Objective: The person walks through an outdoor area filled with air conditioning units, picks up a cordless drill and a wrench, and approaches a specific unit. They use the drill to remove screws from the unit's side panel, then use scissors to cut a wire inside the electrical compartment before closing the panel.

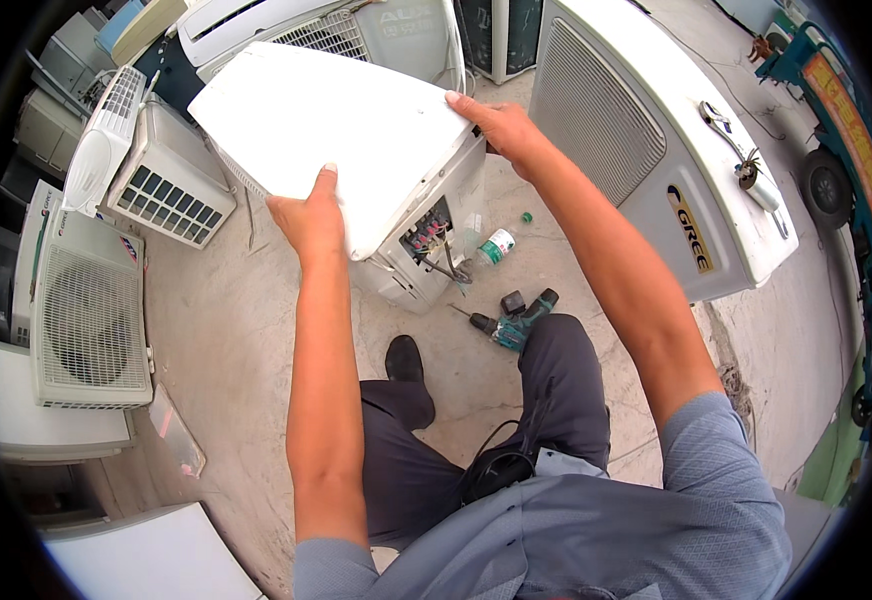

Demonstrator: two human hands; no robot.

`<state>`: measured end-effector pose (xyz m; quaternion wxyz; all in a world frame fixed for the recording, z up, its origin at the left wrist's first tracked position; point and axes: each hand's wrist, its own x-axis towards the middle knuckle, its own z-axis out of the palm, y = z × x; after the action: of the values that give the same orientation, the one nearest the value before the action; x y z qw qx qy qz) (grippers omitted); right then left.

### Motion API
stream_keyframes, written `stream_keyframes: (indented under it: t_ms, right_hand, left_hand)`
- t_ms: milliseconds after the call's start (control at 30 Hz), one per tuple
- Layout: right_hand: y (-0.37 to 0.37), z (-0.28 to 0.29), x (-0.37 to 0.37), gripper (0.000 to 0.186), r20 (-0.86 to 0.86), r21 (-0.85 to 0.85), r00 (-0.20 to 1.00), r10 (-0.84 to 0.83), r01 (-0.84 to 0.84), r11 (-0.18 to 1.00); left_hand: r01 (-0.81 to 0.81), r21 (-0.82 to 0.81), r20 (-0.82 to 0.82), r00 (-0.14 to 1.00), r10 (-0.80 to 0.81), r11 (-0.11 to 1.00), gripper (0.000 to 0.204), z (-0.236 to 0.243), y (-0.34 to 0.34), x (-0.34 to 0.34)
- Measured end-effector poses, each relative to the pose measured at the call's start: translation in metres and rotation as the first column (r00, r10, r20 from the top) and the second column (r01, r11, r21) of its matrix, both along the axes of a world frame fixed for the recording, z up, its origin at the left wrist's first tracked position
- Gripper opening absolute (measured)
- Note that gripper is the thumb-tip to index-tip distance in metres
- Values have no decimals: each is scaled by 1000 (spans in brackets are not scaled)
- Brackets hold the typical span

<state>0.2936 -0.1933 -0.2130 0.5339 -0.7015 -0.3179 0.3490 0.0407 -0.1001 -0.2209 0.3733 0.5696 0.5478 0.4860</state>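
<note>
A large white flat cover panel [326, 130] is lifted over a white air-conditioner unit [426, 255] standing on the concrete floor. My left hand [308, 218] grips the panel's near edge, thumb on top. At the panel's right corner, my right hand [496, 125] holds the far edge. Under the raised panel the unit's side shows a terminal block with coloured wires [426, 235].
A green cordless drill [514, 322] lies on the floor by my knee, a small white bottle with a green label [497, 246] beside the unit. Another large white outdoor unit [656, 150] lies to the right, more units [91, 310] stand at left. A blue cart [836, 130] stands far right.
</note>
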Motion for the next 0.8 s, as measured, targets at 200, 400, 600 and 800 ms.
stream_keyframes:
  t_ms: [200, 400, 600, 800]
  right_hand:
    - [6, -8, 8, 82, -187, -7, 982, -24, 23, 1000]
    - [-6, -3, -15, 77, -179, 60, 976, -122, 134, 989]
    - [-10, 1, -19, 78, -195, 50, 967, -164, 176, 983]
    - [-3, -17, -16, 76, -229, 124, 965, -125, 156, 980]
  left_hand:
    - [156, -17, 231, 962, -148, 988, 67, 11, -7, -3]
    - [203, 9, 241, 950, -200, 979, 73, 16, -25, -7]
    - [34, 300, -468, 876, 116, 953, 96, 44, -16, 2]
    - [494, 461, -590, 791, -162, 737, 84, 134, 63, 39]
